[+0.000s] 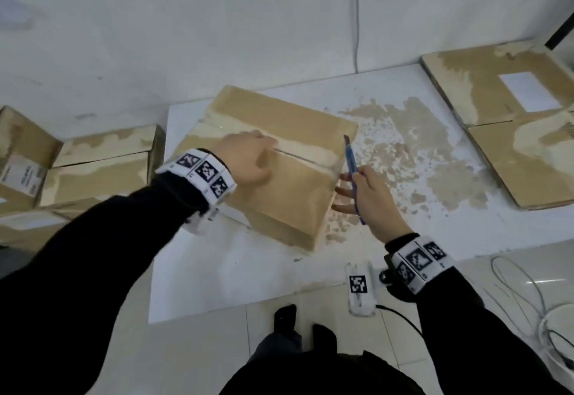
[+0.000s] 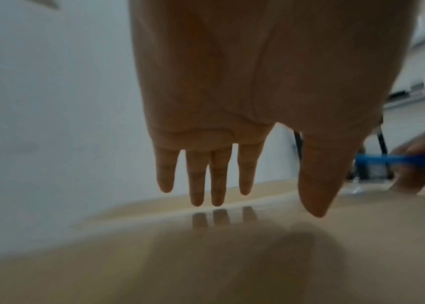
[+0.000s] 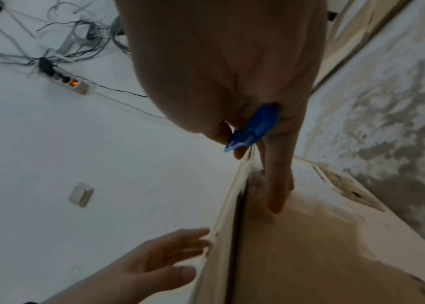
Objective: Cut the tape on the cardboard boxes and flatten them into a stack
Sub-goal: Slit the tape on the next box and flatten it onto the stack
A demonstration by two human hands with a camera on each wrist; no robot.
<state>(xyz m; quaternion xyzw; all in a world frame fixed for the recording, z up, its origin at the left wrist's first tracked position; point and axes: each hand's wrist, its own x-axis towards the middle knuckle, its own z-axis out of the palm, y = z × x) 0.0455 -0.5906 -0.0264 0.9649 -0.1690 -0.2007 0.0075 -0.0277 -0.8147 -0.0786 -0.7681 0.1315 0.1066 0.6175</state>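
— Sleeves and wrist bands are filling the bottom of the head view, and past them, what is the left hand (image 1: 245, 158) doing?

— It is lying over the top of the cardboard box (image 1: 279, 183) on the white table (image 1: 217, 270), fingers straight and a little apart, hovering just above or barely touching the taped surface; I am not able to tell which.

— And the right hand (image 1: 369, 199)?

— It is gripping the blue utility knife (image 1: 351, 164) between thumb and curled fingers, blade pointing up and away, while its other fingers are reaching straight along the box's right end.

— Where is the seam lying?

— The tape seam (image 1: 304, 155) is running from under the left hand out toward the knife, so its near end is sitting just beside the right hand. My guess: the blade is needing to tip down onto that end.

— Anything else around?

— Flattened cardboard (image 1: 512, 133) is lying at the table's right, and uncut boxes (image 1: 93, 174) are waiting at the left.
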